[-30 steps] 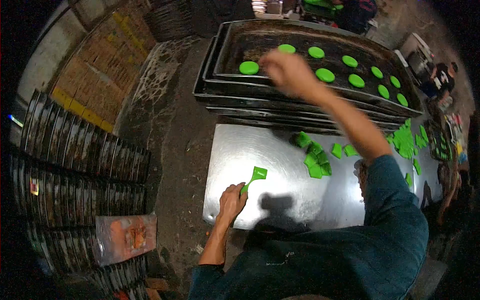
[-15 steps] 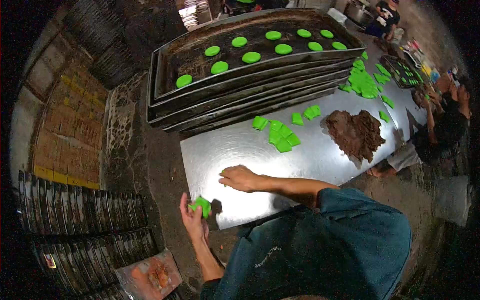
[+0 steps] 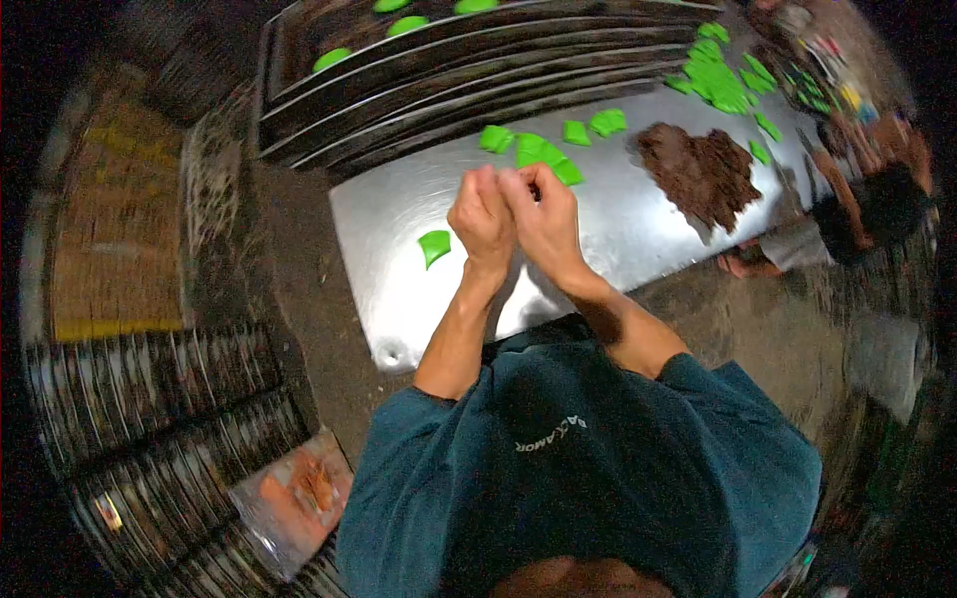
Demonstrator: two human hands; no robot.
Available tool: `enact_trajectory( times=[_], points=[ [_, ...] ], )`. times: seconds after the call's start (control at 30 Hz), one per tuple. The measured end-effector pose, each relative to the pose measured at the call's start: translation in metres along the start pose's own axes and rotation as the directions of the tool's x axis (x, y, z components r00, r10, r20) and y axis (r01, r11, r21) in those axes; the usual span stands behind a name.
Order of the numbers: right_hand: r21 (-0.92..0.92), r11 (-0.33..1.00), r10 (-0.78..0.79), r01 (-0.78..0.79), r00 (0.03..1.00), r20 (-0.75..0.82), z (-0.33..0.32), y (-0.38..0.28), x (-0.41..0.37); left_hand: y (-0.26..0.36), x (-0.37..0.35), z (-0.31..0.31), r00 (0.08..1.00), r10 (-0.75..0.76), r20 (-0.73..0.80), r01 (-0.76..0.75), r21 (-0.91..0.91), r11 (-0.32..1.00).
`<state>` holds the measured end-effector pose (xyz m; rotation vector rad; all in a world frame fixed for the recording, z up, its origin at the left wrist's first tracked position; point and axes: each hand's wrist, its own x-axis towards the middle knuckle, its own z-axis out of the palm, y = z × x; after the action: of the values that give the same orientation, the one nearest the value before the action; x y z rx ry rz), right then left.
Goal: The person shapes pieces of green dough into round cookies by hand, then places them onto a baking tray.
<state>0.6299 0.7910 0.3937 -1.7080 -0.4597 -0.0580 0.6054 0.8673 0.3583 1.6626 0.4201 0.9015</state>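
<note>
Fingers [image 3: 486, 187] of the left hand [image 3: 481, 227] and right hand [image 3: 547, 227] curl inward, meeting, their exact closure and contents unclear; just beside the left ones lies a green dough piece [image 3: 435, 248], probably light, soft, tearable, best lifted by its edges.

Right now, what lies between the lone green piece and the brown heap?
In the head view, the left hand, the right hand, then bare metal tabletop lie between the green piece and brown heap.
</note>
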Motion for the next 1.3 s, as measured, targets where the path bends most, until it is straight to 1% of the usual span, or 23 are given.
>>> enact_trajectory(
  times=[0.07,0.17,0.23,0.27,0.33,0.4,0.43,0.47,0.5,0.57,0.6,0.67,0.73,0.8,0.87,0.9,0.93,0.97,1.0,1.03,1.1,1.23,1.3],
  points=[
    [0.080,0.993,0.091,-0.088,0.995,-0.037,-0.027,0.016,0.015,0.002,-0.015,0.026,0.988,0.127,0.087,-0.133,0.070,0.989],
    [0.099,0.933,0.346,-0.345,0.938,0.007,-0.062,0.026,0.019,-0.004,-0.026,0.040,0.934,-0.263,0.241,0.338,-0.361,0.869],
    [-0.341,0.938,0.065,-0.055,0.998,0.018,-0.073,0.057,0.012,-0.025,-0.032,0.047,0.778,-0.493,0.391,0.628,-0.462,0.626],
    [-0.691,0.651,-0.224,0.315,0.949,0.222,-0.079,0.083,0.007,-0.040,-0.036,0.053,0.702,-0.572,0.425,0.704,-0.534,0.467],
    [-0.553,0.711,-0.233,0.434,0.887,0.398,-0.080,0.103,-0.010,-0.091,-0.040,0.046,0.509,-0.599,0.618,0.856,-0.435,0.279],
    [-0.466,0.681,-0.296,0.565,0.795,0.530,-0.089,0.115,-0.028,-0.096,-0.039,0.050,0.513,-0.549,0.660,0.846,-0.278,0.455],
    [-0.499,0.795,0.028,0.344,0.801,0.598,-0.099,0.126,-0.017,-0.097,-0.038,0.052,0.498,-0.624,0.602,0.850,-0.194,0.491],
    [-0.149,0.864,-0.422,0.481,0.854,0.305,-0.125,0.192,-0.002,-0.106,-0.038,0.049,0.538,-0.621,0.571,0.800,-0.114,0.589],
    [-0.771,0.611,0.008,0.181,0.972,0.235,-0.143,0.184,0.029,-0.105,-0.034,0.044,0.543,-0.620,0.566,0.764,-0.026,0.645],
    [-0.949,0.234,-0.059,0.213,0.977,0.205,-0.196,0.183,0.089,-0.085,-0.026,0.038,0.525,-0.644,0.557,0.728,0.098,0.679],
    [-0.955,0.028,-0.244,0.294,0.929,0.279,-0.220,0.215,0.110,-0.088,-0.027,0.037,0.524,-0.647,0.554,0.726,0.106,0.679],
    [-0.937,-0.004,-0.190,0.349,0.920,0.344,-0.243,0.231,0.127,-0.094,-0.026,0.036,0.678,-0.488,0.550,0.525,0.102,0.845],
    [-0.844,-0.034,0.027,0.535,0.845,0.534,-0.249,0.244,0.131,-0.092,-0.026,0.033,0.707,-0.464,0.534,0.464,0.146,0.874],
    [-0.842,-0.007,0.028,0.540,0.842,0.539,-0.248,0.242,0.130,-0.073,-0.021,0.028,0.633,-0.621,0.461,0.596,0.221,0.772],
    [-0.932,0.145,0.223,0.333,0.906,0.359,-0.248,0.235,0.139,-0.071,-0.021,0.021,0.672,-0.608,0.423,0.592,0.187,0.784],
    [-0.830,0.356,-0.056,0.429,0.897,0.439,-0.255,0.216,0.145,-0.077,-0.023,0.016,0.691,-0.609,0.390,0.659,0.007,0.752],
    [-0.917,0.382,0.247,0.114,0.944,0.221,-0.254,0.199,0.151,-0.081,-0.025,0.013,0.708,-0.614,0.350,0.695,-0.185,0.695],
    [-0.701,0.684,0.353,-0.201,0.933,0.076,-0.255,0.192,0.149,-0.078,-0.024,0.011,0.691,-0.641,0.335,0.721,-0.245,0.649],
    [-0.320,0.814,0.508,-0.485,0.861,-0.014,-0.253,0.180,0.146,-0.080,-0.023,0.012,0.693,-0.647,0.317,0.720,-0.253,0.647],
    [-0.321,0.817,0.508,-0.480,0.861,0.007,-0.246,0.169,0.140,-0.081,-0.022,0.015,0.650,-0.673,0.352,0.760,-0.302,0.575],
    [0.170,0.765,0.590,-0.622,0.781,0.205,-0.211,0.130,0.116,-0.081,-0.025,0.017,0.613,-0.684,0.396,0.790,-0.329,0.518],
    [0.078,0.851,0.416,-0.519,0.757,0.503,-0.117,0.090,0.066,-0.061,-0.021,0.037,0.643,-0.624,0.444,0.765,-0.399,0.505],
    [-0.122,0.987,0.147,-0.102,0.879,0.453,-0.076,0.091,0.045,-0.047,-0.017,0.036,0.644,-0.615,0.455,0.760,-0.471,0.447]
  ],
)
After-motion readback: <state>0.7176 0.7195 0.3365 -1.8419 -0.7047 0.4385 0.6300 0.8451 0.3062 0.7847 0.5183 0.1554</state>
